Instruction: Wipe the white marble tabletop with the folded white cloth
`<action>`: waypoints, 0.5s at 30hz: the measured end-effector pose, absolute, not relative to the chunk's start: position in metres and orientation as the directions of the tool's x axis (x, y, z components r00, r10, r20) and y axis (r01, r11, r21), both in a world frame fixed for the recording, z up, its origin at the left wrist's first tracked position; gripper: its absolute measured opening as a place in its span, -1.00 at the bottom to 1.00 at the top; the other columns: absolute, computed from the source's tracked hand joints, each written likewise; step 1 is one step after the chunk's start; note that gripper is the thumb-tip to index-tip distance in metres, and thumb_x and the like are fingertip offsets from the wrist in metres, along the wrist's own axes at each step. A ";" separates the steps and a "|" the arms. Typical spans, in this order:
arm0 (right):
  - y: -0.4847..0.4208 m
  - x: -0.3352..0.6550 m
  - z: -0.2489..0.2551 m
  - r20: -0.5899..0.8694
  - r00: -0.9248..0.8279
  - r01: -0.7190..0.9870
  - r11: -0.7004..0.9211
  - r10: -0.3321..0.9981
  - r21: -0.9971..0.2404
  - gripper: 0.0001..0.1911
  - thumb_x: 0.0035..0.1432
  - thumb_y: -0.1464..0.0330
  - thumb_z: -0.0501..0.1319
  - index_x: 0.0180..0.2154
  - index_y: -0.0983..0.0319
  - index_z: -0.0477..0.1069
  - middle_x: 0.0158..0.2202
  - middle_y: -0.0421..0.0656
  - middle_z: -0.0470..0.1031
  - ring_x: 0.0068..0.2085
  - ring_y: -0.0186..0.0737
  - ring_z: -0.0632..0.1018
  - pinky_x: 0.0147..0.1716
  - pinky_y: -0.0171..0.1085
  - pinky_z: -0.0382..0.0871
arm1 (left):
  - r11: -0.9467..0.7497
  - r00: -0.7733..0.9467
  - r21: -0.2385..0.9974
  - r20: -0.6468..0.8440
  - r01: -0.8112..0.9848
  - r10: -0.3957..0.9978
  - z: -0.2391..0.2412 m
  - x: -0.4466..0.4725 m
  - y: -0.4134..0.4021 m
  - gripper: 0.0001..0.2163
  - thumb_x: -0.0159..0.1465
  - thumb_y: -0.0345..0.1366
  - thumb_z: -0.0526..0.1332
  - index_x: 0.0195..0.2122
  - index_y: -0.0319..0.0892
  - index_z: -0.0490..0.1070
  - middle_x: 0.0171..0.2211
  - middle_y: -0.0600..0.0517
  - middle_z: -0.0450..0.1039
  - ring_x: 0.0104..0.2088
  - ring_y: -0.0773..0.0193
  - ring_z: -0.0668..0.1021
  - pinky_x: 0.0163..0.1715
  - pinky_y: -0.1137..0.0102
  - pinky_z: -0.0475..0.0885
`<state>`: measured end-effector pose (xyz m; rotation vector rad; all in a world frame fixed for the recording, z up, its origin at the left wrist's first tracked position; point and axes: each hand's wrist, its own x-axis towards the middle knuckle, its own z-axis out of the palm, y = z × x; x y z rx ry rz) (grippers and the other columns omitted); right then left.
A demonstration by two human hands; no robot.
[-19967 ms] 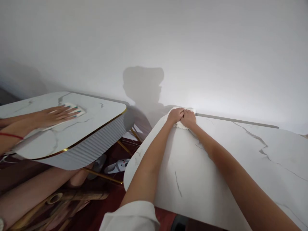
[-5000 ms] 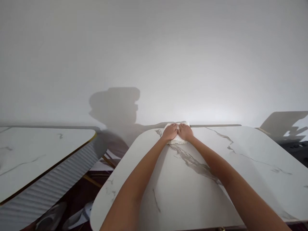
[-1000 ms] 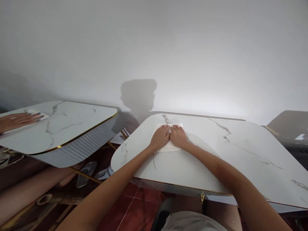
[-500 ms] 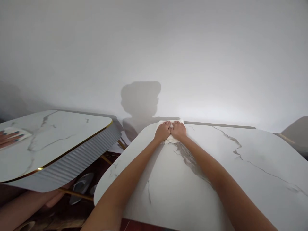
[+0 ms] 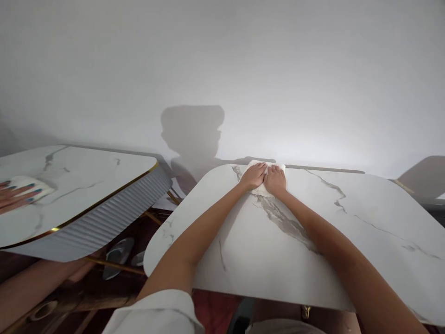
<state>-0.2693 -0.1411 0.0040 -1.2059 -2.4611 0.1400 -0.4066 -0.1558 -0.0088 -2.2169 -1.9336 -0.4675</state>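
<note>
My left hand (image 5: 253, 176) and my right hand (image 5: 276, 180) lie side by side, fingers flat, pressing a white cloth (image 5: 259, 163) onto a white marble table (image 5: 347, 236). The cloth sits at the table's far edge, close to the wall, and shows only around my fingers. Both arms are stretched out across the tabletop. A grey vein in the marble runs from under my hands toward me.
To the left stands a second marble table (image 5: 90, 195) with a gold rim and ribbed side. Another person's hand (image 5: 17, 195) presses a white cloth (image 5: 24, 182) on it. Slippers (image 5: 118, 255) lie on the red floor between the tables. A dark object (image 5: 426, 178) sits at far right.
One second ago my hands and the cloth were nearer to me on the tabletop; they have slid out to the far edge and stay there. The other person's hand has shifted slightly.
</note>
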 end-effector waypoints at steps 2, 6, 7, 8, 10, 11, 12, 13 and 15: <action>-0.158 -0.265 0.004 0.294 -0.549 0.741 0.619 0.782 -0.261 -0.51 0.32 0.39 -0.07 0.20 0.47 0.21 0.27 0.14 0.18 0.29 -0.01 0.14 0.23 -0.05 -0.05 | -0.185 0.149 0.076 0.342 0.980 0.928 -0.011 -0.404 -0.172 -0.57 0.33 -0.33 -0.08 0.19 -0.32 0.22 0.24 -0.19 0.23 0.26 0.12 0.24 0.27 0.20 0.11; -0.197 -0.262 0.002 0.288 -0.555 0.728 0.624 0.780 -0.284 -0.51 0.32 0.41 -0.06 0.21 0.48 0.19 0.27 0.15 0.17 0.30 0.01 0.12 0.23 -0.02 -0.04 | -0.172 0.142 0.060 0.340 0.983 0.930 -0.014 -0.401 -0.214 -0.55 0.33 -0.32 -0.12 0.22 -0.33 0.19 0.25 -0.18 0.21 0.27 0.12 0.23 0.28 0.17 0.09; -0.208 -0.263 0.001 0.299 -0.559 0.719 0.632 0.773 -0.288 -0.51 0.31 0.41 -0.06 0.21 0.48 0.20 0.27 0.16 0.18 0.30 0.02 0.14 0.22 -0.01 -0.03 | -0.156 0.129 0.053 0.340 0.986 0.932 -0.014 -0.400 -0.226 -0.54 0.34 -0.32 -0.13 0.22 -0.33 0.19 0.25 -0.18 0.21 0.27 0.12 0.23 0.28 0.17 0.09; -0.219 -0.263 0.000 0.316 -0.565 0.707 0.645 0.762 -0.290 -0.51 0.31 0.42 -0.06 0.21 0.48 0.21 0.26 0.16 0.19 0.30 0.03 0.15 0.22 0.00 -0.02 | -0.136 0.113 0.046 0.340 0.990 0.934 -0.014 -0.400 -0.240 -0.54 0.34 -0.32 -0.15 0.22 -0.35 0.18 0.25 -0.19 0.20 0.27 0.12 0.23 0.28 0.17 0.10; -0.241 -0.264 0.000 0.353 -0.591 0.672 0.685 0.725 -0.283 -0.51 0.30 0.43 -0.05 0.20 0.50 0.22 0.25 0.17 0.21 0.29 0.04 0.16 0.23 -0.01 -0.02 | -0.078 0.062 0.032 0.338 0.996 0.939 -0.014 -0.400 -0.269 -0.53 0.34 -0.31 -0.16 0.21 -0.37 0.19 0.25 -0.21 0.20 0.27 0.11 0.23 0.27 0.18 0.11; -0.252 -0.264 0.000 0.362 -0.612 0.649 0.708 0.703 -0.278 -0.51 0.29 0.43 -0.04 0.19 0.51 0.22 0.25 0.17 0.21 0.29 0.05 0.17 0.23 -0.02 -0.02 | -0.042 0.031 0.024 0.339 0.999 0.940 -0.014 -0.399 -0.285 -0.53 0.34 -0.31 -0.17 0.21 -0.36 0.19 0.25 -0.20 0.20 0.27 0.11 0.23 0.27 0.18 0.12; -0.264 -0.264 0.001 0.363 -0.638 0.623 0.732 0.679 -0.274 -0.51 0.29 0.43 -0.04 0.19 0.51 0.22 0.25 0.17 0.22 0.29 0.05 0.17 0.23 -0.02 -0.02 | -0.007 0.002 0.014 0.340 1.000 0.940 -0.015 -0.398 -0.300 -0.53 0.34 -0.31 -0.17 0.21 -0.35 0.19 0.25 -0.19 0.20 0.27 0.12 0.24 0.26 0.17 0.13; -0.275 -0.263 0.001 0.356 -0.667 0.596 0.755 0.655 -0.273 -0.51 0.29 0.43 -0.04 0.19 0.51 0.21 0.25 0.16 0.21 0.29 0.05 0.17 0.23 -0.02 -0.01 | 0.027 -0.027 0.005 0.345 1.000 0.938 -0.017 -0.397 -0.316 -0.54 0.34 -0.31 -0.17 0.22 -0.33 0.19 0.26 -0.18 0.20 0.27 0.12 0.24 0.26 0.16 0.14; -0.296 -0.258 0.003 0.333 -0.725 0.535 0.797 0.603 -0.280 -0.51 0.29 0.41 -0.03 0.20 0.50 0.21 0.26 0.15 0.20 0.29 0.04 0.17 0.24 -0.02 0.00 | 0.100 -0.091 -0.006 0.366 0.995 0.926 -0.020 -0.391 -0.347 -0.54 0.34 -0.31 -0.17 0.22 -0.31 0.18 0.25 -0.18 0.21 0.26 0.10 0.25 0.24 0.13 0.16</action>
